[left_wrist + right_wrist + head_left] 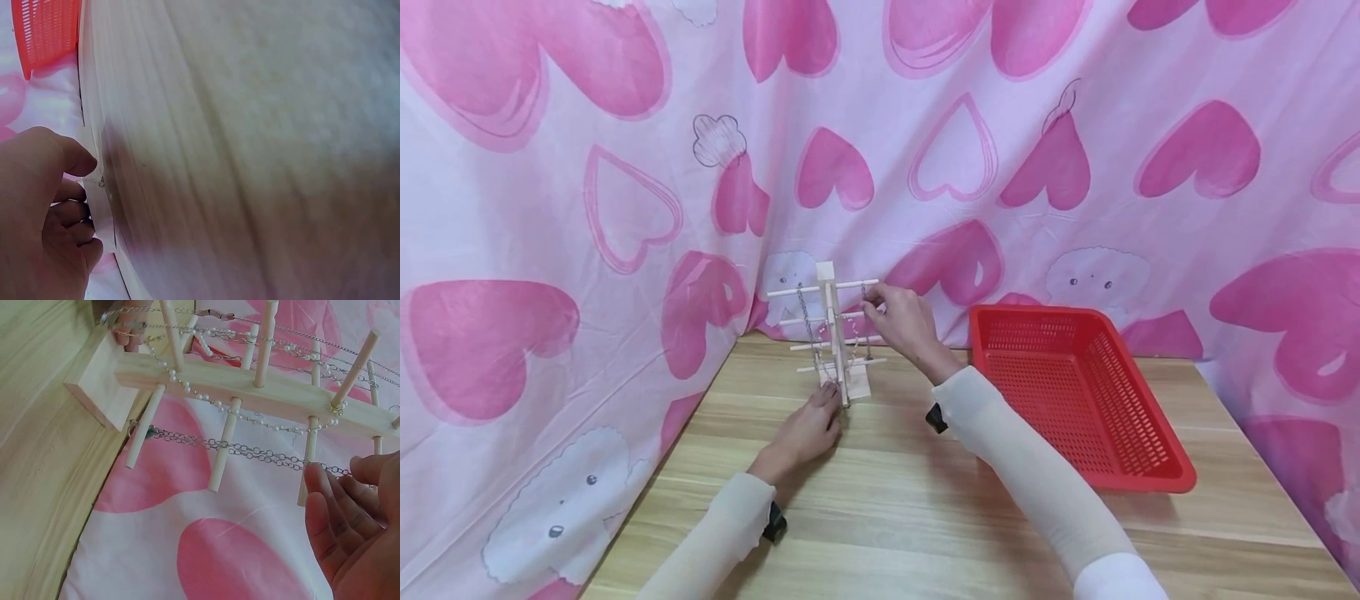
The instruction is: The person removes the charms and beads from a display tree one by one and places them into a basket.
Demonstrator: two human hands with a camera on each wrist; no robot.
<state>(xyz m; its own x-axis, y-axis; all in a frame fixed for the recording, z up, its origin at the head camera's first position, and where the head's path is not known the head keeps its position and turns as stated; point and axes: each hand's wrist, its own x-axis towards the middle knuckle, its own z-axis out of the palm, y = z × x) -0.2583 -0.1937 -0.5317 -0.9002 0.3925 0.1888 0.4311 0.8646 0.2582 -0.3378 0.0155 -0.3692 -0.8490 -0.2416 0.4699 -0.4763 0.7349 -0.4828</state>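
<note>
A pale wooden stand (827,275) with crossing pegs bears several necklaces, some silver chains and a beaded one (203,397). My right hand (901,321) is at the stand's upper right. Between thumb and fingers it pinches a silver chain necklace (250,450) that runs along the pegs on that side. Low down by the base (103,378), my left hand (808,425) has curled fingers. A thin chain end with a small ring (101,183) shows between its thumb and forefinger, which stand apart. Whether the left hand grips the chain or the base is unclear.
A red perforated plastic basket (1157,408) stands on the wood-grain table (880,517), right of the stand. Pink heart-patterned cloth (925,167) hangs behind the table and along its sides.
</note>
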